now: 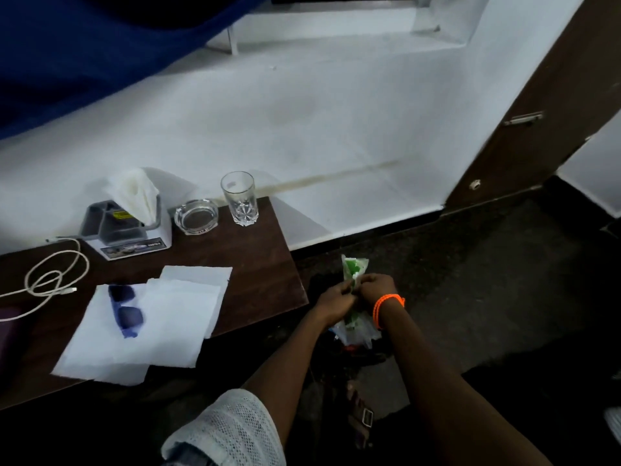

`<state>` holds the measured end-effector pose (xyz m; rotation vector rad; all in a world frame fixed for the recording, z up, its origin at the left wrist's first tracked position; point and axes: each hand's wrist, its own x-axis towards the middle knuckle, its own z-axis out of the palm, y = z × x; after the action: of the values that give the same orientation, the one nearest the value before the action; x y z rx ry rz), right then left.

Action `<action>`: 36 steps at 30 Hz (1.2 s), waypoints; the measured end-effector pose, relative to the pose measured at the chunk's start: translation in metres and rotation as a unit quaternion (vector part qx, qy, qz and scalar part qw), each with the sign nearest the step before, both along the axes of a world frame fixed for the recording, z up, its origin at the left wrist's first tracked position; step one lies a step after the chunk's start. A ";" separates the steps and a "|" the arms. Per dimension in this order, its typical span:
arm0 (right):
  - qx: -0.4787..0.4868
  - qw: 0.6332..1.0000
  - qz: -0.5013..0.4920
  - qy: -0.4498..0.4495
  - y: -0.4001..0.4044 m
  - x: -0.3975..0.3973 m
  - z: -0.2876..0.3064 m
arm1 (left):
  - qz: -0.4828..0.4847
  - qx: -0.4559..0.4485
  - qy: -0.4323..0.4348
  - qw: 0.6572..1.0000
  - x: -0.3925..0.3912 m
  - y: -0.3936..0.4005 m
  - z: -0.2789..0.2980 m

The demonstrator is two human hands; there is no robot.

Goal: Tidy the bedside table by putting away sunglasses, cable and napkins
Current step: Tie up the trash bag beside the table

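White napkins [148,331] lie flat on the tabletop [255,264] under the sunglasses [126,310]; the cable [50,280] coils at the left. They look limp and light, best pinched at an edge. Both hands, left hand [336,302] and right hand [376,290], have their fingers closed on a green-and-white plastic packet [354,269] beyond the edge.

I see two bare forearms. The left arm [289,361] wears a short white sleeve [232,432] of open mesh knit with a ribbed hem, ending above the elbow. The right wrist carries an orange cord bracelet [386,306], wound round in several strands. A strapped sandal [361,415] with a metal buckle covers one foot.
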<state>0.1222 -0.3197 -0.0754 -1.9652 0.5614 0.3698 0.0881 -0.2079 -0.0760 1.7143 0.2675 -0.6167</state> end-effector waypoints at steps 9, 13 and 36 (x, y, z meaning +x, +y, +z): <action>-0.072 0.994 0.044 0.063 -0.010 -0.002 -0.070 | -0.159 0.115 0.034 0.980 0.012 -0.017 -0.066; -0.068 0.994 0.046 0.065 -0.010 0.000 -0.089 | -0.161 0.144 0.014 0.976 0.016 -0.019 -0.093; -0.157 0.979 0.021 -0.131 0.005 0.000 0.020 | -0.009 0.210 -0.143 0.967 0.023 0.001 0.017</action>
<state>0.1226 -0.3149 -0.0556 -2.2879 0.4277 0.0443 0.1113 -0.2068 -0.0586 2.1896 0.1841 -0.3302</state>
